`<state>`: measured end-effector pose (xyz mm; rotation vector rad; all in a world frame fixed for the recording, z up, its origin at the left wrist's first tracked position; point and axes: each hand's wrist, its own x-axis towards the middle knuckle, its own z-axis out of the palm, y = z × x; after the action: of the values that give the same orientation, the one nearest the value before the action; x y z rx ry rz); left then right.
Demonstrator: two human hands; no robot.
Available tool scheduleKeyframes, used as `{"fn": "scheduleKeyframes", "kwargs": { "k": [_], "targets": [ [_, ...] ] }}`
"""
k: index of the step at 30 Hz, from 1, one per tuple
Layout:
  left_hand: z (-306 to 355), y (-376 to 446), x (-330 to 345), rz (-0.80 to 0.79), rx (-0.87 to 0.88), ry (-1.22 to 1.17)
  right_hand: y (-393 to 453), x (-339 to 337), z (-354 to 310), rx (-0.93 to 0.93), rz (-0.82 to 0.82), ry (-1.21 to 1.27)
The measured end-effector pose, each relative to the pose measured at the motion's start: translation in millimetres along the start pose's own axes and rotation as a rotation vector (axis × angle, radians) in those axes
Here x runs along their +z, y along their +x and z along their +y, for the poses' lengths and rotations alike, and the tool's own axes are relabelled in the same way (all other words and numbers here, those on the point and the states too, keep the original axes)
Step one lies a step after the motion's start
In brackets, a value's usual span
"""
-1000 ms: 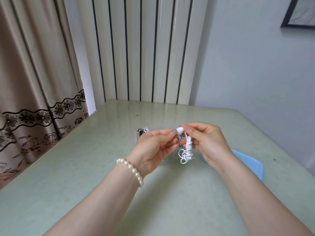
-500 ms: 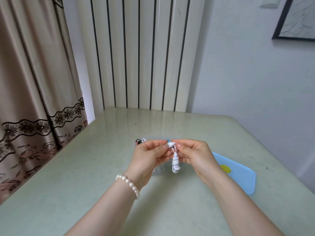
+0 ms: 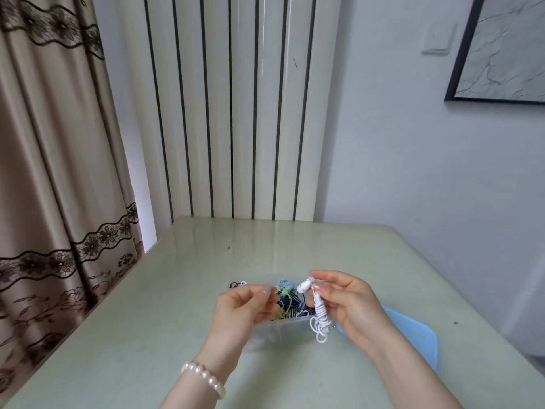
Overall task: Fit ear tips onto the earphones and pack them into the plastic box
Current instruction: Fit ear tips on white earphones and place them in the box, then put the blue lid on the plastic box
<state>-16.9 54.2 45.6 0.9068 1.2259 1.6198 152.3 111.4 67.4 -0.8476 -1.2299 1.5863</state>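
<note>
Item: white earphones, coiled. Held in the right hand, lower centre-right of the frame. The right fingers are curled round the wound cable and pinch the stem just below the bud. The bud juts up and to the left, out past the fingertips; its long axis slants from lower right to upper left, nose aimed toward the other hand. The cable loops and plug hang straight down below the hand.

Item: left hand, lower centre. Its thumb and forefinger are drawn close at the tips; whether an ear tip sits between them is too small to tell. These left fingers lie left of the bud at about the same height, near but apart.

Item: plastic box, clear, on the worktop directly behind and below both hands. It holds a tangle of blue, yellow and dark earphones. The white coil hangs in front of its right near corner.

Item: blue lid, flat on the worktop, to the right, partly behind the right forearm.

Judgement: the box lies just beyond the coil, nearer the right hand. Any fitting would run along the bud's slanted axis.
</note>
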Motion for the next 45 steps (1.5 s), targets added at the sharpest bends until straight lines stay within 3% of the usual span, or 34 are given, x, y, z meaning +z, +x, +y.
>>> {"fn": "scheduleKeyframes", "kwargs": {
  "k": [4,9,13,18,22,25,28,31,34,37,39,42,45],
  "targets": [
    [-1,4,-10,0.046,0.107,0.190,19,3,-18,-0.024,0.019,-0.089],
    [-12,6,-22,0.078,0.179,0.409,54,13,-27,-0.072,0.176,-0.207],
    [-21,6,-21,0.056,0.260,0.505,79,17,-2,0.009,0.267,-0.531],
    [-30,8,-19,0.038,0.312,0.581,81,14,20,0.022,0.208,-0.812],
    [-25,10,-17,0.034,0.344,0.670,63,4,13,-0.139,0.218,-1.009],
    [-14,16,-11,-0.036,0.414,1.003,42,-1,19,-0.276,0.160,-1.312],
    [-6,25,1,-0.149,0.376,1.386,31,-1,35,-0.315,0.084,-1.586],
    [-4,32,10,-0.226,0.339,1.587,30,4,41,-0.281,0.152,-1.579],
    [-11,40,7,-0.236,0.191,1.717,35,10,43,-0.257,0.216,-1.627],
    [-18,44,2,-0.251,0.045,1.741,36,9,43,-0.277,0.178,-1.680],
    [-21,44,1,-0.277,0.053,1.753,36,3,42,-0.285,0.106,-1.672],
    [-21,43,0,-0.322,0.106,1.772,31,-17,39,-0.311,0.033,-1.452],
    [-21,42,-3,-0.364,0.127,1.773,19,-51,34,-0.375,0.217,-1.297]
  ]
}}
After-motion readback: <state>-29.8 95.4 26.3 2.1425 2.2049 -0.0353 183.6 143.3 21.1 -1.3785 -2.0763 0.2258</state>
